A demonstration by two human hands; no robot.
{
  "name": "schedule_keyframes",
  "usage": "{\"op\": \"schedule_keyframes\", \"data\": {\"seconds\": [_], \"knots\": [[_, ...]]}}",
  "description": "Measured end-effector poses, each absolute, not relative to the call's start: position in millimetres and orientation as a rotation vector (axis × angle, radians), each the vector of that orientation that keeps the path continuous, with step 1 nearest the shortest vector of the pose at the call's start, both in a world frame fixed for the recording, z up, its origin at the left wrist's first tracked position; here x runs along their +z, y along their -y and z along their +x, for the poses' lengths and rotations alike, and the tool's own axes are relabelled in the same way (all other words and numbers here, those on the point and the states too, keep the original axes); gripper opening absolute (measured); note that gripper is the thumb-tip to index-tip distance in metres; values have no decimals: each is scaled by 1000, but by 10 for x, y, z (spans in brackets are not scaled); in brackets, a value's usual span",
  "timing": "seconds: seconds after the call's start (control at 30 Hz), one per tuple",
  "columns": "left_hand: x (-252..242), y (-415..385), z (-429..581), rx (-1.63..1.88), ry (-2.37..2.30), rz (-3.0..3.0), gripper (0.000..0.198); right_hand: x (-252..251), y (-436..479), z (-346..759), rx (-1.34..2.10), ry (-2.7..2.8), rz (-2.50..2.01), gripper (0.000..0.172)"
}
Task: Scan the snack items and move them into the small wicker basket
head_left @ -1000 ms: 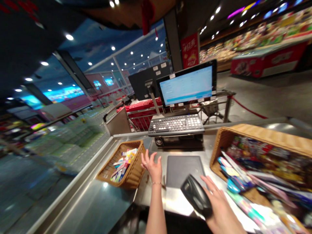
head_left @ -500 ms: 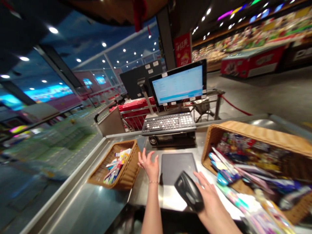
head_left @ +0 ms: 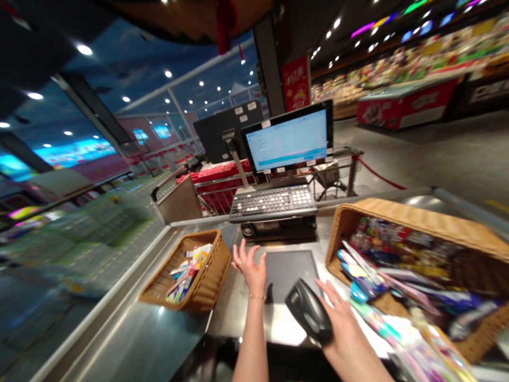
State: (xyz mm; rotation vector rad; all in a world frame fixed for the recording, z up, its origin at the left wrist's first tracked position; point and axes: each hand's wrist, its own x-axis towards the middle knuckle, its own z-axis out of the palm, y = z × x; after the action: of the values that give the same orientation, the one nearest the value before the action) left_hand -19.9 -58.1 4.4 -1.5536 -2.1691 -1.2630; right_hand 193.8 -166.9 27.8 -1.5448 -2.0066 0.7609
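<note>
Head view: a black handheld barcode scanner (head_left: pixel 308 313) is gripped in the right hand (head_left: pixel 352 345); the left hand (head_left: pixel 250 268) is held open, fingers spread, above the steel checkout counter (head_left: pixel 290 329), near a wicker basket (head_left: pixel 209 278).

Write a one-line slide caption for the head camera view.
At a supermarket checkout, the right hand holds a scanner while the left hand hovers open between two wicker baskets.

A thin gold-toned bracelet (head_left: pixel 257 297) was worn on the left wrist (head_left: pixel 254 289), and a slim ring (head_left: pixel 337 302) was worn on the right hand (head_left: pixel 350 345).
</note>
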Motion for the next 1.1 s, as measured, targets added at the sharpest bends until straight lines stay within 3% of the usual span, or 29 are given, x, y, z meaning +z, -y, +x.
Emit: {"op": "schedule_keyframes", "data": {"seconds": [1.1], "knots": [[28, 491, 191, -1305, 2117, -1769, 16, 257, 1646, 2121, 715, 1969, -1562, 62]]}}
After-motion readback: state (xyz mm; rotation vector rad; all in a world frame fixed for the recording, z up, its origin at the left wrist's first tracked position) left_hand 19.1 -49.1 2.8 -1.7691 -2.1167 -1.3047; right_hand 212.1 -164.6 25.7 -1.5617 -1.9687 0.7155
